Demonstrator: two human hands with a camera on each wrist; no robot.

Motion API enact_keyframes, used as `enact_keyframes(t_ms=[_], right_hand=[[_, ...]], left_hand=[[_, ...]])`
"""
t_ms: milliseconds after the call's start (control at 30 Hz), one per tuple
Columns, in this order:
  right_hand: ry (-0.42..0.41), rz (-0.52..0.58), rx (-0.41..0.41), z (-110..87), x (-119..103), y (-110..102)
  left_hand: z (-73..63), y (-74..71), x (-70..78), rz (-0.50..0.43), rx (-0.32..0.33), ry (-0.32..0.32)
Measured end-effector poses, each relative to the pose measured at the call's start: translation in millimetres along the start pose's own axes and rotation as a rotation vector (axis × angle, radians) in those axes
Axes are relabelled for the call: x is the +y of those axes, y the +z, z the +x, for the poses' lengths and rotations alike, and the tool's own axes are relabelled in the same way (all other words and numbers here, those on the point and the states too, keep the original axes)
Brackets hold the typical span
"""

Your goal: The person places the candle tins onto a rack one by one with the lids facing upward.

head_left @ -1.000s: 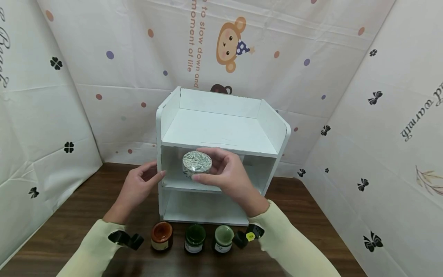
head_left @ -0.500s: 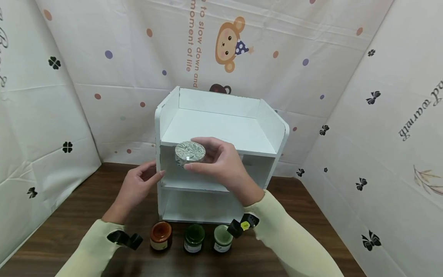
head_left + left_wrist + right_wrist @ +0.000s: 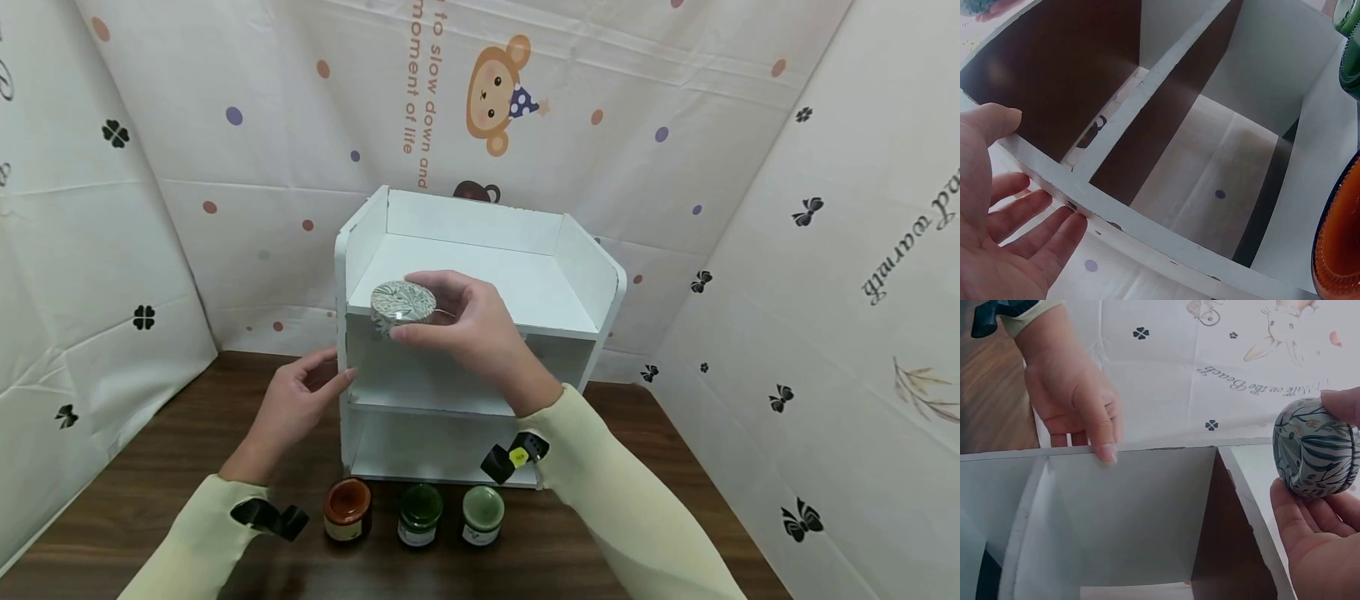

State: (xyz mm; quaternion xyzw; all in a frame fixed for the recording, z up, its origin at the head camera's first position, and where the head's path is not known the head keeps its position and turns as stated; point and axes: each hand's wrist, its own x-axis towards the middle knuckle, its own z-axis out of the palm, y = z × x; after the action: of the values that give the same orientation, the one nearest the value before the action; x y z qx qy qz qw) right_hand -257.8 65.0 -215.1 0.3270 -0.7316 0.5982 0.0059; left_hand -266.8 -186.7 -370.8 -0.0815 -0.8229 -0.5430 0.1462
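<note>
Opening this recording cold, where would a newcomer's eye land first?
Probably on the leaf-patterned tin in the right hand, near the front of the white shelf. Next come the orange jar, dark green jar and pale green jar, lined up before it. The cartoon monkey on the backdrop also stands out, above the shelf.

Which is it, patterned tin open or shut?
Shut: in the head view the patterned tin, held in the right hand, shows an unbroken round top with no opening. Its contents cannot be seen.
</note>
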Motion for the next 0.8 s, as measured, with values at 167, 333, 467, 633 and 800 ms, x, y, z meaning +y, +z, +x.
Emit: enact_keyframes(t_ms=[167, 333, 467, 633, 800], right_hand=[[0.006, -0.028, -0.01, 7.5, -4, 0], [0.022, -0.067, -0.008, 14.2, -5, 0], [0.024, -0.097, 0.005, 21.3, -6, 0], [0.041, -0.15, 0.022, 31.3, -8, 2], [0.072, -0.174, 0.024, 39.2, -10, 3]], left_hand=[[0.1, 0.2, -0.1, 0.002, -0.002, 0.004], [-0.1, -0.1, 0.5, 0.011, 0.001, 0.001], [-0.1, -0.7, 0.6, 0.016, -0.001, -0.001], [0.0, -0.9, 0.0, 0.019, 0.001, 0.003], [0.3, 0.1, 0.1, 0.023, 0.0, 0.002]])
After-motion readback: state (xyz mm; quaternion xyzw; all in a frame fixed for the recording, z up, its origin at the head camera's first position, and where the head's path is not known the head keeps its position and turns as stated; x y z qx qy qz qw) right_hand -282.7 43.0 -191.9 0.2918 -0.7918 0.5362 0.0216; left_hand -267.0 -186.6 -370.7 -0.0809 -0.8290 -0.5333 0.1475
